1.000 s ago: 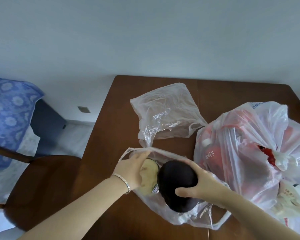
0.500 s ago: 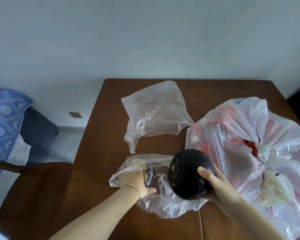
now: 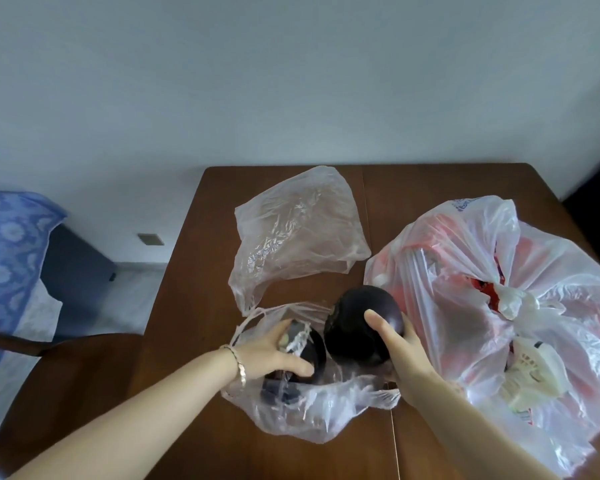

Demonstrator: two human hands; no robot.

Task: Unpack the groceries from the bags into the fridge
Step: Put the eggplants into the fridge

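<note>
Well, the right hand [image 3: 406,355] has its fingers and thumb wrapped round a dark eggplant [image 3: 357,327]. It holds it just over the right edge of the near bag's [image 3: 309,417] mouth. The eggplant lies far and left of that palm. It is nearly round, its slightly longer axis running near to far.

The left hand [image 3: 274,355] reaches into the same bag. Its fingers curl over a second eggplant [image 3: 312,355], which lies to the right of that palm, between the two hands and just beside the first. That one looks to be next out, and the left hand is plainly the nearer one, already on it. A dark patch below it under the plastic may be part of it or another piece; I cannot tell.

By my count there are two eggplants for certain and three bags on the table [image 3: 194,341]. These are the near bag, a flat bag [image 3: 298,230] farther off, and a full bag [image 3: 499,271] at the right. No fridge is in sight.
</note>
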